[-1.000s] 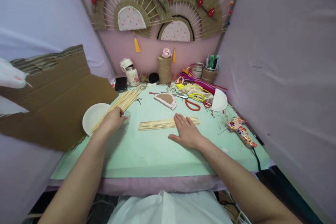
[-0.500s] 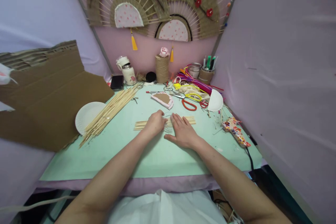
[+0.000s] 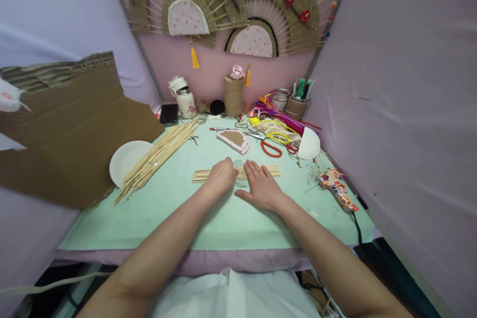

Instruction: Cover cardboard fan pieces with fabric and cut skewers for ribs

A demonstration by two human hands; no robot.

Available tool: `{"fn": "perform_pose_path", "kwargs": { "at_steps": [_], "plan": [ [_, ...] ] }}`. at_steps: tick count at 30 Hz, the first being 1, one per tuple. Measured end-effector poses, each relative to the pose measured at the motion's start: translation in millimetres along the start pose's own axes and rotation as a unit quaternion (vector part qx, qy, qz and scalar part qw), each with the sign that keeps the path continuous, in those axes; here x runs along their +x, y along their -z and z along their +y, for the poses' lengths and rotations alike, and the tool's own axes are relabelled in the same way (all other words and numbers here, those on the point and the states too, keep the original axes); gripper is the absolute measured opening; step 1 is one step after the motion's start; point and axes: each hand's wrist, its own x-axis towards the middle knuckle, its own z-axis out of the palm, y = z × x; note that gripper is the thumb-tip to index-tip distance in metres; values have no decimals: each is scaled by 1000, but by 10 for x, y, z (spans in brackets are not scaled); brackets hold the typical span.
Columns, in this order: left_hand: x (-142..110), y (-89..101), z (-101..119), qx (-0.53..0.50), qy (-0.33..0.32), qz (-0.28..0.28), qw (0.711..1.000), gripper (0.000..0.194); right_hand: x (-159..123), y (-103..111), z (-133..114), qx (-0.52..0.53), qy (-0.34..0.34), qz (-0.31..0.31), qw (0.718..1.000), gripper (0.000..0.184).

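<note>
Side by side, several thin bamboo sticks (image 3: 274,171) lie in a flat row across the table. A clear protractor (image 3: 239,182) rests over their middle, between my hands. My left hand (image 3: 222,177) is closed above the left part of the row, its fingertips pinched at the protractor's left side; whatever they hold is too small or hidden to make out. Flat on the row, my right hand (image 3: 261,186) is open, fingers stretched forward beside the protractor's right edge, thumb apart to the left. Both hands hide parts of the sticks.
A bundle of bamboo sticks (image 3: 160,156) overlaps a white paper plate (image 3: 128,161), near brown cardboard (image 3: 74,144). Behind my hands lie a pink-edged cardboard half-circle (image 3: 234,140) and scissors (image 3: 271,148). At right is a flower-patterned glue gun (image 3: 338,189) with a cord.
The whole view has shifted slightly as my head moved. Both hands keep nearly the same place and pose on the sticks, with the left fingers slightly more curled.
</note>
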Motion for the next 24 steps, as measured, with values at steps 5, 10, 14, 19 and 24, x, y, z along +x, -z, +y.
{"fn": "perform_pose_path", "kwargs": {
  "at_steps": [5,10,14,19,24],
  "plan": [
    [-9,7,-7,34,-26,1,999,28,-3,5,-4,-1,-1,-1,1000,98],
    [-38,-18,-25,41,-63,39,996,27,-5,23,-15,-4,-1,-3,1000,98],
    [-49,-83,-46,8,-176,97,980,19,-8,33,-24,-5,-3,-1,1000,97],
    [-50,-195,-112,-33,-266,100,958,23,-5,6,-13,-4,2,7,1000,97],
    [-43,-246,-149,-15,-283,77,956,22,-8,-4,-3,-4,4,7,1000,96]
  ]
}}
